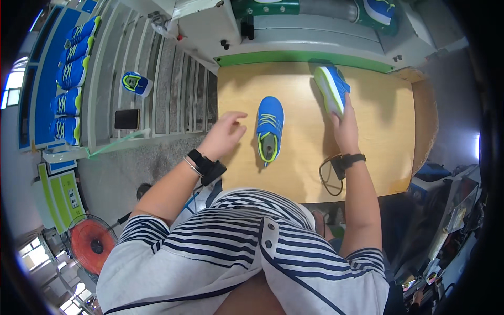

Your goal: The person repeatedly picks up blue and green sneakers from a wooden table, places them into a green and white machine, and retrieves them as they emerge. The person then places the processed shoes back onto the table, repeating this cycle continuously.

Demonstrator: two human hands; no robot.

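On the wooden tabletop (299, 142) a blue sneaker (270, 122) with yellow-green laces and lining stands upright, its toe pointing away from me. My left hand (227, 135) is just left of it, fingers apart and holding nothing. To the right, my right hand (346, 126) grips a second blue sneaker (332, 90) by one end. That shoe is tipped on its side, with its white and yellow-green sole facing left. My right fingers are partly hidden behind the shoe. Each wrist wears a black strap with a small box.
A white machine (315, 37) with a green strip borders the table's far edge. At left, a slatted rack (157, 79) carries a row of blue sneakers (72, 72), a single small shoe (137, 84) and a dark phone (127, 119). A red fan (92, 245) stands lower left. Cardboard (424, 118) edges the right side.
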